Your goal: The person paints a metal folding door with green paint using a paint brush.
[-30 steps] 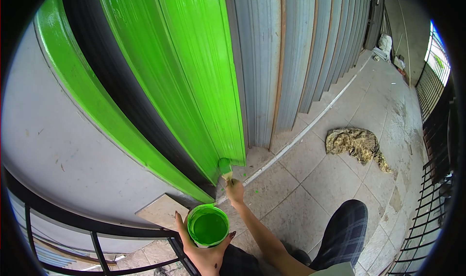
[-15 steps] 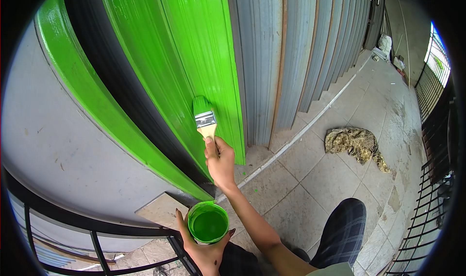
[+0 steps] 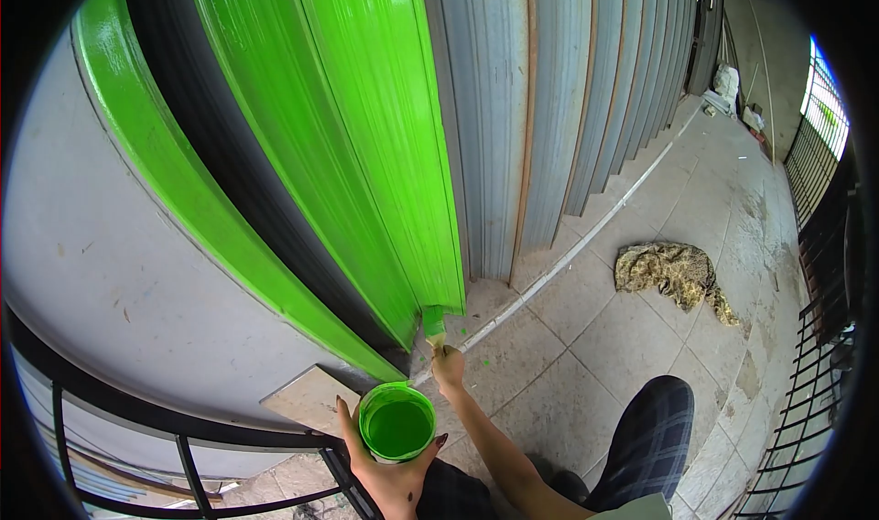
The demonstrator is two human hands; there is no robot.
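Note:
My left hand (image 3: 383, 476) cups a small round can of bright green paint (image 3: 396, 424) from below, low in the view. My right hand (image 3: 448, 368) grips the handle of a paintbrush (image 3: 434, 324) whose green bristles touch the bottom edge of the green-painted panel (image 3: 385, 145) of a folding metal door, just above the floor. The door's panels further right (image 3: 586, 90) are bare grey metal.
A crumpled rag (image 3: 673, 271) lies on the tiled floor to the right. A floor track (image 3: 568, 254) runs along the door's foot. A loose tile (image 3: 307, 397) rests beside the can. Black metal railings stand at lower left (image 3: 183, 465) and along the right (image 3: 815, 373). My knee in plaid trousers (image 3: 650, 438) is bent.
Half a second ago the brush was halfway up the green panel; my right hand has since drawn it down to the panel's bottom edge. The can stayed put.

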